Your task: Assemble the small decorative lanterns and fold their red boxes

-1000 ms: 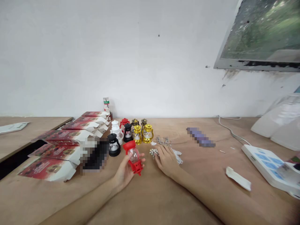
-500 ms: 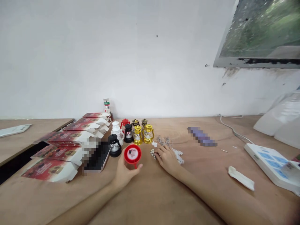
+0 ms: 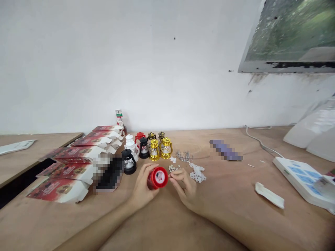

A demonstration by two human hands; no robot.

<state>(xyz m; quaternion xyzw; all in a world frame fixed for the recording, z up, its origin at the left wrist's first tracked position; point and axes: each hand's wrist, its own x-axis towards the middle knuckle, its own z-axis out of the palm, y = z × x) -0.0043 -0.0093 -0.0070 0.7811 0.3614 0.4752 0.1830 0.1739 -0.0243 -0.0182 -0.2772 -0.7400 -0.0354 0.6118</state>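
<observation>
From the head view, the left hand [image 3: 143, 186], at lower centre, is clamped round a red lantern [image 3: 160, 177], tipped so its round base faces the camera. The right hand [image 3: 186, 188], just right of it, has thumb and forefinger together near the base's rim (whether they pinch anything is too small to tell). Right behind those fingertips lie small round pieces [image 3: 172, 167]; white pieces [image 3: 198, 173] and metal bits [image 3: 184, 156] lie farther right and up. Left of centre stand more lanterns [image 3: 154, 150], black, white, red and gold; red-and-white boxes [image 3: 59, 188] fill the lower left.
</observation>
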